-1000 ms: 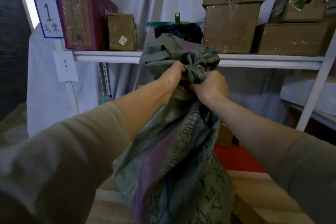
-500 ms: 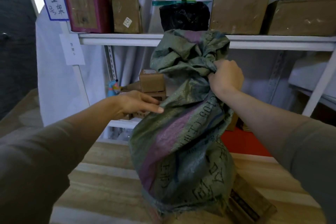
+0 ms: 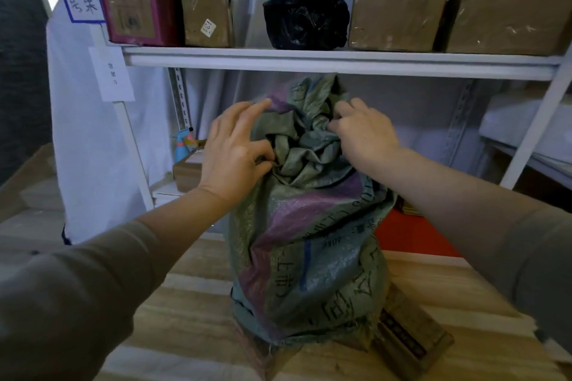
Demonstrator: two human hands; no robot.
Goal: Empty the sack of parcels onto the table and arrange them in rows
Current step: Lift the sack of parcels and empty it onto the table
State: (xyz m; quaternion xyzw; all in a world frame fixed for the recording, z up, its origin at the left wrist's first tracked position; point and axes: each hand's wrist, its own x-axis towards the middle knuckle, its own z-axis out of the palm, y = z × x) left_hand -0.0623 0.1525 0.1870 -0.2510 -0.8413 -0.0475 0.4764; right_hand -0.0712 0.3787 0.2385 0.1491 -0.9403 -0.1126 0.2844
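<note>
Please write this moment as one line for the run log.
sack: upright on table, unopened | left hand: pinching mouth | right hand: gripping mouth

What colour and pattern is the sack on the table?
The sack is grey-green woven cloth with a purple stripe and dark printed characters, clearest in the head view.
</note>
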